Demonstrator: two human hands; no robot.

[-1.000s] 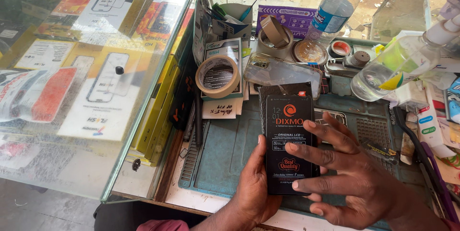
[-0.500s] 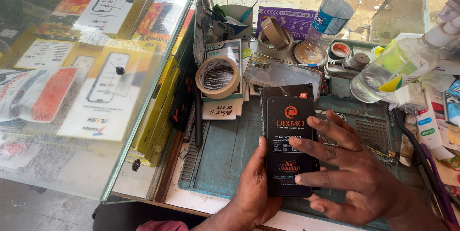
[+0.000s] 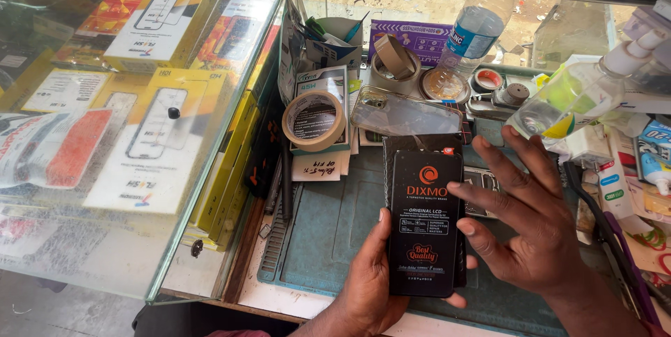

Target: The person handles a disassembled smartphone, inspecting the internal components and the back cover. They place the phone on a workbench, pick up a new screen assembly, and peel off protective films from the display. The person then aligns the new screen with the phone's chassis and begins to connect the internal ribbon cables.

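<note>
Step in hand, by the look of it: inspecting the black flat box (image 3: 425,221), held upright over the blue-green mat (image 3: 328,228) on the tabletop. Left hand (image 3: 370,288) fingers clamped on its lower edge. Right hand (image 3: 535,228) fingers spread apart, tips touching the box's right side. Next move prob. needs a firm two-hand grip w/ thumb at the seam.

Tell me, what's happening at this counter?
A person holds a flat black box upright over a blue-green mat. The left hand grips it from below; the right hand rests fingertips on its right edge, fingers spread. Behind it lie a clear phone case, a tape roll and a water bottle. A glass showcase of boxed goods sits to the left.
</note>
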